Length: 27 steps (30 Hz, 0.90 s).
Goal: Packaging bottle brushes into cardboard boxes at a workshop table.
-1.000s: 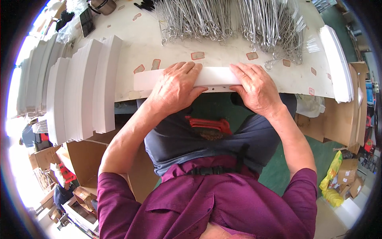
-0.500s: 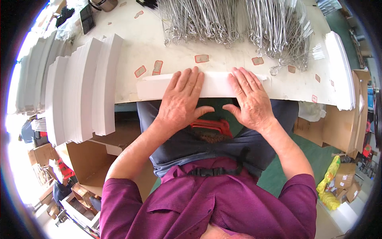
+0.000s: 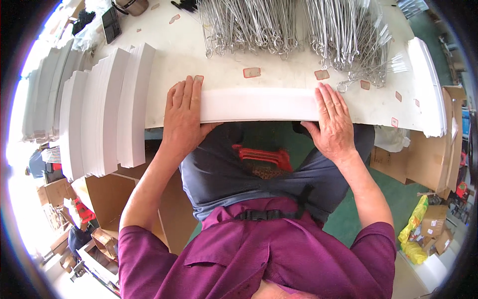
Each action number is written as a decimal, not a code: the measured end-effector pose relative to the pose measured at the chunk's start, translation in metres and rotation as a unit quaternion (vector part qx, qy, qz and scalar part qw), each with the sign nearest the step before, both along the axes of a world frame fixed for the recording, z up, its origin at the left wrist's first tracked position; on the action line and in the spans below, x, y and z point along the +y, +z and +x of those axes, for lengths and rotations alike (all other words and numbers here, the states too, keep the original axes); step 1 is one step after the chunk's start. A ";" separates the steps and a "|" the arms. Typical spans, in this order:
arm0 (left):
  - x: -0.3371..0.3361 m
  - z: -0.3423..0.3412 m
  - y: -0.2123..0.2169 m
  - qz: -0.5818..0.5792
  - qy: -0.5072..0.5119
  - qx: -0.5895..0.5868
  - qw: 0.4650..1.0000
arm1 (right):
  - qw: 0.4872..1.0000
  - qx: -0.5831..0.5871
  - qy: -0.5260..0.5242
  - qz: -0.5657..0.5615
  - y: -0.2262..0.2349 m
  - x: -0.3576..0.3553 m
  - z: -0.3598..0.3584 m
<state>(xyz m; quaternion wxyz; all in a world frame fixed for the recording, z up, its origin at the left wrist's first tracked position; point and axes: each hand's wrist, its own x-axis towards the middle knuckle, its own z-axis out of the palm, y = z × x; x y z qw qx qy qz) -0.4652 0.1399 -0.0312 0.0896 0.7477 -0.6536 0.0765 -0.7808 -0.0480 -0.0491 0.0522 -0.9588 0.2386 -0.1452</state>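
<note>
A long, flat white folded box point(image 3: 259, 104) lies along the table's front edge in front of me. My left hand point(image 3: 181, 117) rests flat over its left end, fingers stretched forward and thumb at the front edge. At the right end, my right hand point(image 3: 333, 119) lies with straight fingers against the box, its thumb pointing inward by the edge. Both hands are open and touch the box without wrapping round it. The box's two ends are partly hidden under the hands.
Stacks of white folded boxes point(image 3: 107, 109) stand on the left, with another stack point(image 3: 427, 89) at the right edge. Bundles of thin metal wire rods with looped ends point(image 3: 249, 30) lie at the back. A phone point(image 3: 110, 25) and a metal cup point(image 3: 132, 6) sit far left.
Both hands have slid outward from the middle of the box to its ends, the left hand farther than the right. More of the box's middle now shows.
</note>
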 end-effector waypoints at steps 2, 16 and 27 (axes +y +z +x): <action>0.004 -0.008 0.009 -0.001 -0.001 -0.001 1.000 | 1.000 -0.019 0.011 0.002 0.000 -0.001 -0.002; -0.014 -0.081 0.041 0.194 -0.055 0.416 0.887 | 0.977 -0.120 0.170 0.050 0.045 0.042 0.031; 0.011 -0.102 0.023 0.124 0.020 0.433 0.893 | 0.944 -0.281 0.019 0.170 0.010 0.071 0.014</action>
